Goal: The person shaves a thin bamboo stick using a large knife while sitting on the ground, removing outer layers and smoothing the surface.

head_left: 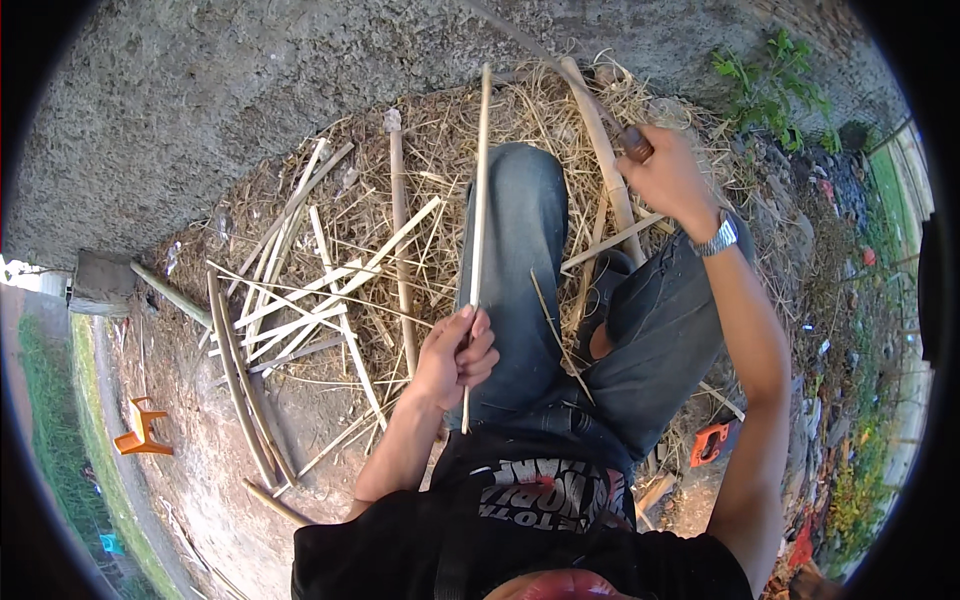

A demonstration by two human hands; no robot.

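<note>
While the left hand [455,355] clenches a thin bamboo strip [479,190] whose long axis runs toward twelve o'clock over the knee [520,200], the right hand [665,175], at two o'clock, grips a dark-handled blade [636,143], split bamboo [300,300] strewn at nine.

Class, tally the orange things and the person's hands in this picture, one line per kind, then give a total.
Orange plastic chair, tipped on the ground at the left: 1
Orange-handled tool on the ground at the lower right: 1
Hands, the left hand holding a thin bamboo strip and the right hand holding a dark handle: 2
Total: 4
</note>
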